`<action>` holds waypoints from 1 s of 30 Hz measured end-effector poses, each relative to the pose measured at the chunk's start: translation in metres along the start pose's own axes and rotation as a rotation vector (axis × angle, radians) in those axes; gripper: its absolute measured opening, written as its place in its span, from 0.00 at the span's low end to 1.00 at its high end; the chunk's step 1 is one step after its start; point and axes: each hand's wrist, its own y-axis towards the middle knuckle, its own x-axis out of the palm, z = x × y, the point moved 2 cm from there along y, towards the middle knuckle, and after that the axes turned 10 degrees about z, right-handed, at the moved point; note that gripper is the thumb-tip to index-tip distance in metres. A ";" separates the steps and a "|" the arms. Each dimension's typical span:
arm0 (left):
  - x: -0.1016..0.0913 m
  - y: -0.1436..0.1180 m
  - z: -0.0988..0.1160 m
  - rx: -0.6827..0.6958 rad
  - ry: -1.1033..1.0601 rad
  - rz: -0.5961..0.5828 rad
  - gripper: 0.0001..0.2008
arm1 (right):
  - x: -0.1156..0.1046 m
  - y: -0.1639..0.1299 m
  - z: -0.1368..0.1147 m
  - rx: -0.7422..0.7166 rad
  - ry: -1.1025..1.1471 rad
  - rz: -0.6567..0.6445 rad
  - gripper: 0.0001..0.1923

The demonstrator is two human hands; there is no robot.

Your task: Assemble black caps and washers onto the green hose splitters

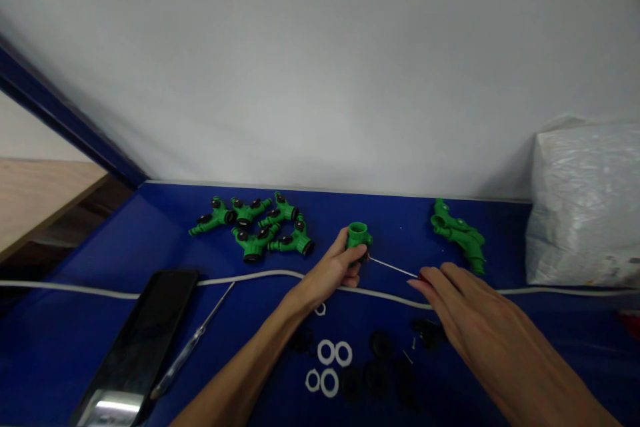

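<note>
The fingers of the left hand point(340, 263) are closed around a green fitting point(357, 233), thumb across its near side, its round open mouth facing up; they hold it just above the table point(120, 233) or on it, I cannot tell which. The fingers of the right hand point(465, 300) are wrapped about the red handle of a screwdriver point(393, 267), most of the handle hidden in the grip. Its thin shaft slants up and leftward to the lower right side of the fitting, by the left fingertips; whether the tip sits in a screw is too small to tell. A white cable point(265, 275) runs across the blue table, passing below the fitting and behind both hands. Between the forearms lie white rings point(321, 351), four grouped together and one near the left wrist, with black rings point(382, 344) to their right, partly lost in the dark, then small screws point(408, 357) and a dark part point(427, 331) beside the right hand. Beyond the left hand, to the left, five green-and-black splitters point(253, 250) lie in a loose cluster. Beyond the right hand, green pieces point(463, 240) lie close together, near a wrapped bag point(583, 207) at the far right. At the near left, a phone point(145, 333) lies over the cable, a second screwdriver point(183, 360) with a clear handle just beside it.
</note>
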 end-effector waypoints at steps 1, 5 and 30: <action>0.000 0.000 0.000 0.001 0.004 -0.002 0.17 | 0.003 -0.005 -0.001 0.009 0.004 0.006 0.24; 0.000 -0.001 0.000 0.002 0.010 -0.004 0.18 | 0.016 -0.032 -0.009 0.094 0.039 -0.044 0.27; 0.001 0.000 0.001 0.018 -0.011 -0.017 0.17 | 0.023 -0.046 -0.007 0.101 0.102 -0.053 0.28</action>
